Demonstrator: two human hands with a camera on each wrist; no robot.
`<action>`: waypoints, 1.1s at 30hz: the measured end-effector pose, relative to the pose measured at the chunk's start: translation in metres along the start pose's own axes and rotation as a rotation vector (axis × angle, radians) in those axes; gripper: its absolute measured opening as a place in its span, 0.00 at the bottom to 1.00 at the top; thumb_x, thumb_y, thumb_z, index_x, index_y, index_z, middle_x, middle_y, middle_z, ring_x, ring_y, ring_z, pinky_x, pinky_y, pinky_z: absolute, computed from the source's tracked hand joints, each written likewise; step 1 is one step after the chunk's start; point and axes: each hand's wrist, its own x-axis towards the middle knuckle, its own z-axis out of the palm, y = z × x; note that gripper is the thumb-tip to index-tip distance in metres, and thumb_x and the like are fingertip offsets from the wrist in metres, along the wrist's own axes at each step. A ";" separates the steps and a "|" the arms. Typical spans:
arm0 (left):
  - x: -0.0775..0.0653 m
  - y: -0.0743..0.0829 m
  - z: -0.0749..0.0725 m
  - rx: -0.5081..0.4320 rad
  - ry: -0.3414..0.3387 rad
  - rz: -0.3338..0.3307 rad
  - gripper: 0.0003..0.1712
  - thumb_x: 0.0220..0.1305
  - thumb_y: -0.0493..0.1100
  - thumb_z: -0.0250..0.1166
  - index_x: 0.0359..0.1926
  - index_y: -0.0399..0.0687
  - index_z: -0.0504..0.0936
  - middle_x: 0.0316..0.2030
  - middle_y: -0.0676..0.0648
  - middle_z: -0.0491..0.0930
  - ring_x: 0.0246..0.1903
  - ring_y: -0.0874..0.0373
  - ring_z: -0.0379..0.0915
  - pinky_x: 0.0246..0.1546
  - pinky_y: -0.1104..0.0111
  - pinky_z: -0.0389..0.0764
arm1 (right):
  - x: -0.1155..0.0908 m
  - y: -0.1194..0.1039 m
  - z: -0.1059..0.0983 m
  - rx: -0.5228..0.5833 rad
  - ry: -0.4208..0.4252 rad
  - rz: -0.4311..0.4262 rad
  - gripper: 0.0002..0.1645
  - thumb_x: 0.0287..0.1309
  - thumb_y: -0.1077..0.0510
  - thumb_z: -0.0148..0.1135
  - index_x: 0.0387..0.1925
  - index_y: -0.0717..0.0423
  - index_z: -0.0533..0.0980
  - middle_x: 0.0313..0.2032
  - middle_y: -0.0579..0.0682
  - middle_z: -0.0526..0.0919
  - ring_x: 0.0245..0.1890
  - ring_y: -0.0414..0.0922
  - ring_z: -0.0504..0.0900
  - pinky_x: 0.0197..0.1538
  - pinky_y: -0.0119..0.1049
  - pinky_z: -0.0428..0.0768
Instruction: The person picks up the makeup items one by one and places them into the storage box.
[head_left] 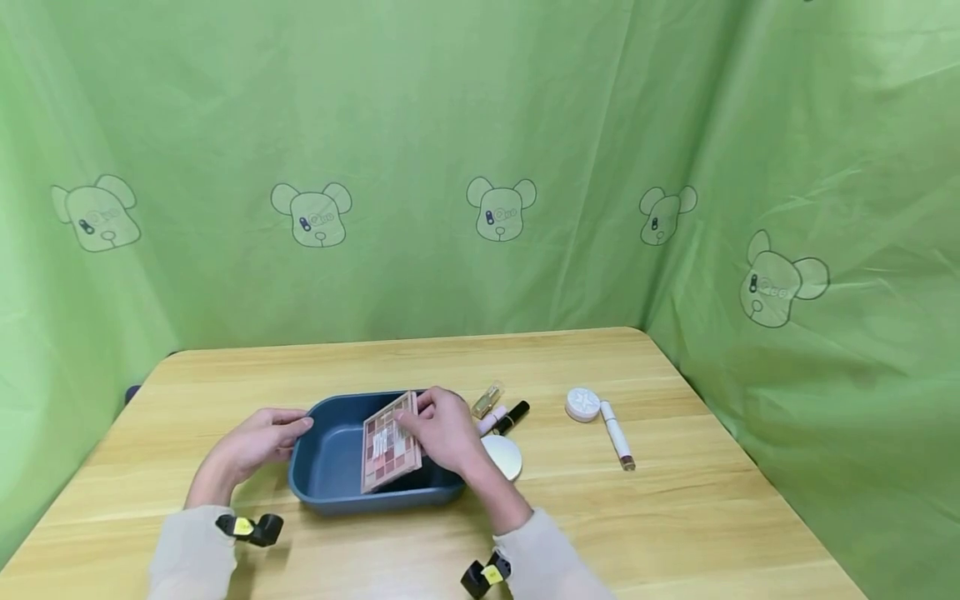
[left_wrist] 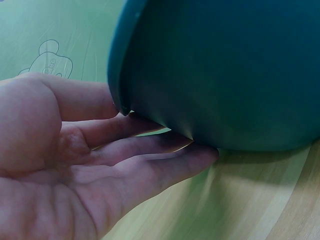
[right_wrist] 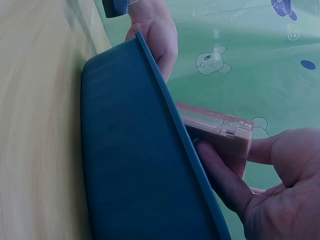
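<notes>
A dark blue plastic basin (head_left: 341, 502) sits on the table. My right hand (head_left: 447, 429) pinches an eyeshadow palette (head_left: 390, 446) by its right edge, holding it tilted over the inside of the basin. Its clear lid and the pans of pink and brown shades face left. In the right wrist view, part of the palette (right_wrist: 220, 127) shows above the basin's rim, thumb and fingers on either side of it. My left hand (head_left: 262, 437) holds the basin's left end, thumb at the rim and fingers (left_wrist: 170, 167) against the outer wall.
Right of the basin lie a round white compact (head_left: 502, 457), a black tube (head_left: 512, 417), a pale pink tube (head_left: 491, 420) and a clear-and-gold tube (head_left: 487, 400). Farther right are a round star-topped case (head_left: 582, 404) and a white lip gloss tube (head_left: 617, 435). Green cloth (head_left: 420, 292) hangs behind the table.
</notes>
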 end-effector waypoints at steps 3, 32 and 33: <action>0.000 0.000 0.001 -0.017 0.000 -0.005 0.33 0.78 0.42 0.53 0.69 0.16 0.59 0.63 0.24 0.72 0.58 0.44 0.78 0.57 0.56 0.85 | 0.000 -0.001 0.004 0.007 -0.003 0.005 0.18 0.63 0.51 0.69 0.41 0.62 0.78 0.28 0.50 0.86 0.21 0.40 0.82 0.24 0.33 0.82; -0.002 0.001 0.001 -0.017 -0.014 0.014 0.33 0.79 0.42 0.52 0.69 0.16 0.59 0.64 0.22 0.70 0.61 0.36 0.76 0.58 0.55 0.84 | 0.003 0.004 0.025 0.037 -0.020 0.064 0.18 0.62 0.51 0.70 0.42 0.62 0.77 0.28 0.50 0.87 0.24 0.39 0.83 0.26 0.31 0.79; -0.002 0.001 0.001 -0.018 -0.014 0.013 0.33 0.79 0.42 0.52 0.69 0.16 0.59 0.64 0.23 0.70 0.61 0.36 0.76 0.58 0.55 0.84 | 0.003 0.005 0.025 0.035 -0.018 0.065 0.18 0.62 0.51 0.70 0.42 0.62 0.77 0.28 0.50 0.87 0.24 0.39 0.83 0.26 0.31 0.79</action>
